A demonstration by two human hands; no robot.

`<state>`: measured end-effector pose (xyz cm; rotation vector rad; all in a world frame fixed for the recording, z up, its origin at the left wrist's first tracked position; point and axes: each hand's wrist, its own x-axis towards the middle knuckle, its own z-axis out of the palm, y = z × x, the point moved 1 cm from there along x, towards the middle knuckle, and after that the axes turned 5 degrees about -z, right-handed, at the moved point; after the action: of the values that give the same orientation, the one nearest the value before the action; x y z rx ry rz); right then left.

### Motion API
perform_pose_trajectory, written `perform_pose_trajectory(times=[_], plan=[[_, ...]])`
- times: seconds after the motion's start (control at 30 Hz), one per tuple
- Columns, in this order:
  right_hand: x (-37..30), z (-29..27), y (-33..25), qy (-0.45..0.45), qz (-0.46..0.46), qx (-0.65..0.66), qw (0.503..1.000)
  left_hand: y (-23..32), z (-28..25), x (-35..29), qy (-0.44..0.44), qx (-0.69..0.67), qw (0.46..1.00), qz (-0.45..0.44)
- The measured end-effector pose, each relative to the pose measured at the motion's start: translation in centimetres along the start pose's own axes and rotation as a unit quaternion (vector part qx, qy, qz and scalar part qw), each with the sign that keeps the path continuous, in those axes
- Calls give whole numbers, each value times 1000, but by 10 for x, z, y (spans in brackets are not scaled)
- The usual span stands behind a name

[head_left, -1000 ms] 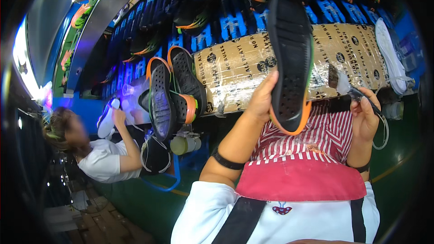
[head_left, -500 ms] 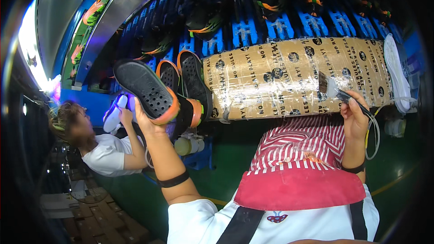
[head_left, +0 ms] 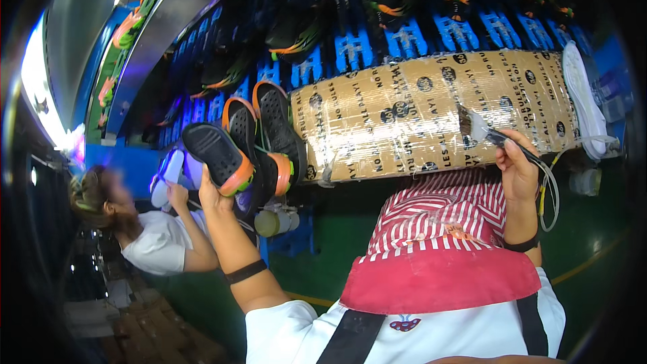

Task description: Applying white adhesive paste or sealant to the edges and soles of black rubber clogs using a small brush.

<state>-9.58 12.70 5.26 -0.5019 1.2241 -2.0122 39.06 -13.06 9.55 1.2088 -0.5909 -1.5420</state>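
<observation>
Left hand (head_left: pixel 216 197) grips a black-and-orange sole (head_left: pixel 210 150) at its orange end, near other soles (head_left: pixel 278 125), not yet released; right hand (head_left: pixel 521 174) grasps a brush (head_left: pixel 497 137) over the cardboard (head_left: pixel 377 104), apart from any sole; work completed on each cannot be told

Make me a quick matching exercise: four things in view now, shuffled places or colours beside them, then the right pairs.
Things
1. Brush
2. Black-and-orange sole
3. Cardboard
4. White sole-shaped piece

Places or colours
A. Brown with black print
B. In the left hand
C. At the cardboard's right end
D. In the right hand

Pairs: 1-D, 2-B, 3-A, 4-C
</observation>
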Motion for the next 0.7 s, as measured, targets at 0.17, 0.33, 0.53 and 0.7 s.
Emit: perform_pose_trajectory(times=[0.17,0.33,0.53,0.7], plan=[[18,-7,2,37,-7,-9,999,-5,-6,-13,144,237,960,24],[39,-36,-2,87,-40,27,995,22,-30,-16,174,498,849,22],[53,-57,10,110,-40,51,992,44,-19,-9,167,565,808,11],[61,-68,16,119,-23,73,990,67,-13,-9,217,593,770,89]])
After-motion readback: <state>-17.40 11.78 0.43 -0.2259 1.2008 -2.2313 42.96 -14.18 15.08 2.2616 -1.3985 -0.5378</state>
